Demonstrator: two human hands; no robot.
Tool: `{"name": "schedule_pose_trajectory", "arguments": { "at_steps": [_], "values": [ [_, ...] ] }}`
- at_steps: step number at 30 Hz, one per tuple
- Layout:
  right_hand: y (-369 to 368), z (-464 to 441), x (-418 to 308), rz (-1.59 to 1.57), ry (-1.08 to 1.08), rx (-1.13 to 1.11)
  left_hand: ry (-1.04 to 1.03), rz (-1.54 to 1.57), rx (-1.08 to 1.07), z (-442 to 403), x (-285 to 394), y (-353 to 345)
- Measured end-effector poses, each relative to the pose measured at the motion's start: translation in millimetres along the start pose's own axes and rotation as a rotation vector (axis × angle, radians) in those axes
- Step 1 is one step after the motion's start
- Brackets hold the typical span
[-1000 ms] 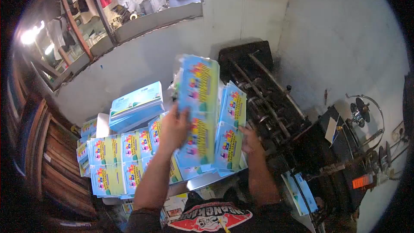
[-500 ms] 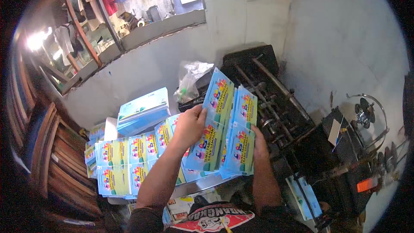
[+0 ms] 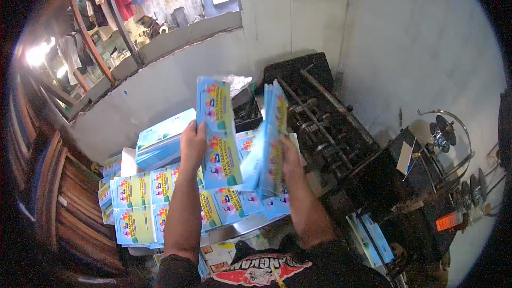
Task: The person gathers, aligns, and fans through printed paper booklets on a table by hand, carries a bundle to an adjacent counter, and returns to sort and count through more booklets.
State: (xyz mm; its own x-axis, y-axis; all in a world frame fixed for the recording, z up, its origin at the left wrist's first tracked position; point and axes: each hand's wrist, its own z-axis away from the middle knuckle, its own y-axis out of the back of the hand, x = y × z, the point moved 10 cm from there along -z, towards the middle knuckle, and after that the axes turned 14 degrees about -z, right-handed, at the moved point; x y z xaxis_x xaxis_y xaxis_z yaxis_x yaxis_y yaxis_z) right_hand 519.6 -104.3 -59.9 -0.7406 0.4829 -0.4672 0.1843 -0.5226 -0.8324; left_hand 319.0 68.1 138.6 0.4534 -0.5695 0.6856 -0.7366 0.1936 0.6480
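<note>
My left hand (image 3: pixel 193 144) grips the left edge of a blue and yellow printed cover sheet (image 3: pixel 220 144), which stands upright. Apart from it, on the right, my right hand (image 3: pixel 290 160) is closed round a bundle of similar cover sheets (image 3: pixel 274 128), tilted and smeared by motion. A pale blue sheet hangs between the two, and I cannot tell which hand has it. Below both hands, rows of the same printed covers (image 3: pixel 133 192) lie spread over the table. Behind my left wrist is a thick stack of blue sheets (image 3: pixel 162 149).
A dark metal machine with rods (image 3: pixel 320 114) stands against the wall at the right. Beyond it are a small fan (image 3: pixel 444 132) and an orange object (image 3: pixel 449 221). Wooden frames (image 3: pixel 74 213) lean at the left. Crumpled clear plastic (image 3: pixel 238 83) lies behind the held sheets.
My left hand has moved left with its sheet, away from the right-hand bundle. My right hand has shifted left and turned its bundle edge-on. The view has also shifted slightly.
</note>
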Motion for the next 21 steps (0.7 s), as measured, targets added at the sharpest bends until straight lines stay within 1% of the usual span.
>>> {"name": "schedule_pose_trajectory", "arguments": {
  "at_steps": [1, 2, 3, 4, 5, 6, 7, 9, 10, 11, 12, 13, 14, 15, 17, 19, 20, 21],
  "values": [
    [-10.2, -21.4, 16.8, -0.078, 0.002, -0.101, 0.0, -0.151, 0.04, 1.6, -13.5, 1.1],
    [-12.6, -31.0, 34.0, -0.057, -0.074, -0.147, 0.006, -0.308, 0.081, 3.4, -33.0, 2.2],
    [-17.9, -34.4, 49.4, -0.036, -0.15, -0.192, 0.078, -0.214, 0.005, 1.0, -74.3, -16.1],
    [-28.3, -29.7, 53.3, -0.032, -0.161, -0.204, 0.121, -0.265, -0.083, 10.0, -75.6, -23.4],
    [-28.3, -25.4, 56.0, 0.029, -0.153, -0.129, 0.165, -0.315, -0.172, 19.5, -77.4, -30.4],
    [-28.6, -22.2, 58.1, 0.095, -0.143, -0.054, 0.179, -0.169, -0.22, 17.4, -114.5, -56.5],
    [-27.3, -26.6, 71.2, 0.102, -0.155, -0.062, 0.193, -0.024, -0.268, 14.4, -150.4, -81.8],
    [-30.0, -43.6, 102.5, -0.214, -0.225, -0.134, 0.311, 0.145, -0.382, 34.3, -124.4, -87.3],
    [-38.0, -44.0, 105.0, -0.212, -0.226, -0.141, 0.329, 0.108, -0.436, 42.3, -111.1, -91.2],
    [-45.0, -40.0, 104.4, -0.143, -0.206, -0.153, 0.349, 0.074, -0.494, 51.3, -103.1, -95.7],
    [-47.3, -31.3, 104.4, -0.077, -0.185, -0.154, 0.26, -0.1, -0.505, 54.1, -96.2, -93.1],
    [-46.6, -19.1, 101.9, -0.014, -0.162, -0.147, 0.261, -0.097, -0.521, 58.4, -108.6, -105.1],
    [-56.7, -11.0, 94.1, -0.03, -0.133, -0.214, 0.156, -0.207, -0.472, 57.2, -120.3, -118.6],
    [-55.0, -11.0, 88.7, -0.027, -0.129, -0.205, 0.047, -0.313, -0.414, 55.0, -122.1, -124.9],
    [-63.3, -10.9, 55.1, -0.013, -0.018, -0.362, 0.034, -0.265, -0.406, 55.8, -107.9, -113.1],
    [-62.6, 20.0, 1.8, 0.177, 0.001, -0.37, 0.348, 0.206, -0.414, 60.5, -114.2, -88.6],
    [-63.6, 37.3, -24.3, 0.244, 0.027, -0.37, 0.303, 0.308, -0.477, 54.1, -105.0, -79.7],
    [-60.6, 50.5, -44.1, 0.311, 0.053, -0.367, 0.314, 0.353, -0.447, 51.1, -89.4, -66.1]
  ]
}}
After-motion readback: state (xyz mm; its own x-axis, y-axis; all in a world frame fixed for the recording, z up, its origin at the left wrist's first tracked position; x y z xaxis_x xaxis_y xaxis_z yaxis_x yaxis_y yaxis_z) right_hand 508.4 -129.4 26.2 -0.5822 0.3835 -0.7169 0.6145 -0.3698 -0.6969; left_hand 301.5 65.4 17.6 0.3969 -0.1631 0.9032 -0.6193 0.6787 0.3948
